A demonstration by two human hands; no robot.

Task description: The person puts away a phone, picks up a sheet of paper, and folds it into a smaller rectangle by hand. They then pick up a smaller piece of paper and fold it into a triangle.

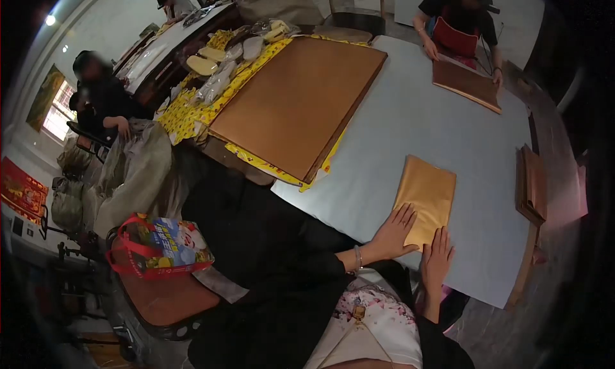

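A folded sheet of gold-coloured paper (428,189) lies on the pale blue-grey tabletop (397,106) in front of me. My left hand (395,230) rests flat on its near left edge, fingers stretched over the paper. On the near right edge lies my right hand (438,257), its fingers also extended and pressed down. Neither hand grips anything. Further up and to the left is a broad stack of brown-gold sheets (301,100).
Yellow patterned wrapping (182,118) with bagged pale items (211,61) borders the stack. Folded brown sheets (531,184) lie at the table's right edge. Across the table a person holds a folded brown sheet (466,86). A colourful bag (160,246) sits on a chair (170,298) at left.
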